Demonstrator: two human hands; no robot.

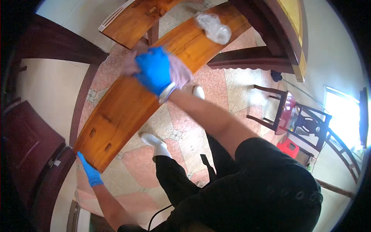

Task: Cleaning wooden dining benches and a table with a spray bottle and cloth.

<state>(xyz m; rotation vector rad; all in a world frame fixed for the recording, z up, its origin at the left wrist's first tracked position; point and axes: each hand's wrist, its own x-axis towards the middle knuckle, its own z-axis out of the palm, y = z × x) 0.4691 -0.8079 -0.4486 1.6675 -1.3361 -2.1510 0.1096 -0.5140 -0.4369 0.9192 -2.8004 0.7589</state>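
A long wooden bench (pixel 130 98) with a glossy orange-brown top runs diagonally before me. My right hand (pixel 155 69), in a blue glove with a white band at the wrist, presses a pinkish-purple cloth (pixel 180 71) onto the middle of the top. The hand and cloth are blurred. At the bench's near-left end, my left hand (pixel 90 172), also in a blue glove, lies along the end edge with its fingers straight. Its thumb and any grip under the board are hidden. Crumpled clear plastic (pixel 214 29) rests on the far part of the bench.
A second wooden bench (pixel 136 21) stands beyond, with a white rack-like item (pixel 114 16) along its edge. Dark wooden furniture (pixel 249 56) adjoins the far end. A wooden chair (pixel 289 113) and a red plastic stool (pixel 288 148) are at right. The floor (pixel 145 162) has pink and cream tiles.
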